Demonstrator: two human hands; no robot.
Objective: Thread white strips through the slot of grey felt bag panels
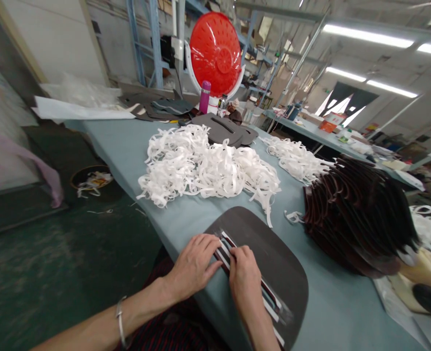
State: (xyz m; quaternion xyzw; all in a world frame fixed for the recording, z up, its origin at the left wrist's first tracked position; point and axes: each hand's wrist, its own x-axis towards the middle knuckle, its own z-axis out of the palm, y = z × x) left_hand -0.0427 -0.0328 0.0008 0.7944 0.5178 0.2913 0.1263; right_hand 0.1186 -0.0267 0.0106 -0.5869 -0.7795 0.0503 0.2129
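Note:
A dark grey rounded panel [270,248] lies flat at the table's near edge, with a long slot and white strips [270,308] running along it. At the slot's far end, my left hand [195,263] has its fingertips on a strip, thumb and fingers bent round the end. My right hand [245,273] rests on the slot beside it, its fingers curled together on a white strip. What lies beneath the right fingertips is hidden. A bracelet [120,319] circles my left wrist.
Beyond the panel lies a pile of white ribbon loops [215,168]. A stack of dark brown pieces [354,214] stands to the right. More grey panels [225,129], a purple bottle [205,97] and a red round object [216,53] are at the back.

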